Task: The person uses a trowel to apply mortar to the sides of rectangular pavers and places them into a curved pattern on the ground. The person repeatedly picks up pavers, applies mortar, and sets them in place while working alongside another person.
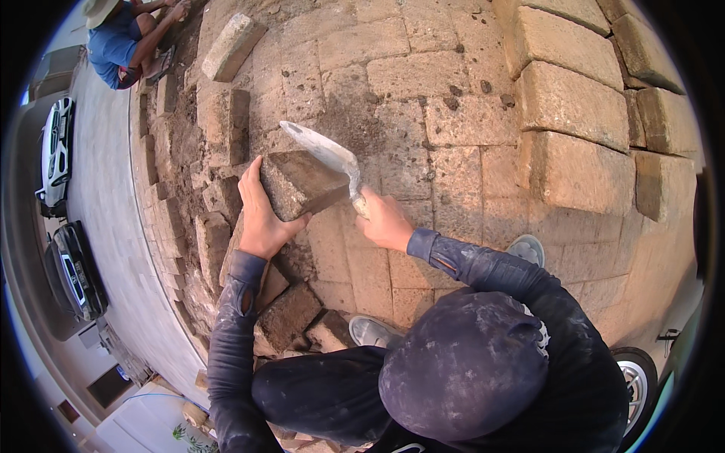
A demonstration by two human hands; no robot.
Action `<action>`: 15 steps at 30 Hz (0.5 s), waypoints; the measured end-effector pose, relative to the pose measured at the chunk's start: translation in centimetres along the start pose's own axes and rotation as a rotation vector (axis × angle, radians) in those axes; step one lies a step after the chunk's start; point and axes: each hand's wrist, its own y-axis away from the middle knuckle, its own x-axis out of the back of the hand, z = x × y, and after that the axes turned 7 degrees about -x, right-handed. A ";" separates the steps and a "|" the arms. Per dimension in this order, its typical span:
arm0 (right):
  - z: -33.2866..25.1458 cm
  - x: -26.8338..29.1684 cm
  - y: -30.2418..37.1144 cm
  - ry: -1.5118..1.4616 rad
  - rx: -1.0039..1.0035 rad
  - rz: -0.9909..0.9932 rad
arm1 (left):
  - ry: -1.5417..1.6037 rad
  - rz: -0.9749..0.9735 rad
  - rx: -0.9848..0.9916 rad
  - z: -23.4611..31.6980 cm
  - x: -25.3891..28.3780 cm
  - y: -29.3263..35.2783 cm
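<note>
My left hand (264,219) grips a rough brown paving block (291,185), with the fingers along its left side and the thumb at its near end. In my right hand (387,220) is a pointed trowel (321,147), held by its handle. The trowel's blade slants up and left over the block's far right part; whether metal and block touch, I cannot tell. Beneath both hands lies paving (377,279) of fitted blocks with dirt on it. Part of the block's underside is hidden.
Stacked blocks (572,102) rise on the right. Loose blocks (287,313) lie by my left forearm, and another (232,47) farther ahead. A dirt strip (180,128) borders a road (113,196) with parked cars (57,155). A person in blue (113,41) crouches far left.
</note>
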 end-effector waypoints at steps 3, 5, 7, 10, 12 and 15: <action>1.0 0.4 -1.7 0.076 -0.047 -0.043 | 0.009 -0.001 0.001 0.2 0.0 0.1; -0.9 0.9 -1.1 0.002 -0.067 -0.124 | -0.001 0.009 0.005 -0.4 0.2 0.9; -3.7 0.8 1.5 -0.072 -0.003 -0.127 | 0.005 0.019 0.028 -0.8 0.4 1.5; -0.6 -1.0 1.4 -0.012 0.032 -0.046 | 0.024 0.005 0.022 0.2 0.1 0.4; 0.8 -0.1 -0.9 0.072 0.012 -0.017 | 0.020 -0.006 0.013 0.2 0.2 0.0; -1.9 2.2 -0.6 0.079 0.012 -0.061 | 0.046 0.066 0.058 -0.4 0.0 1.3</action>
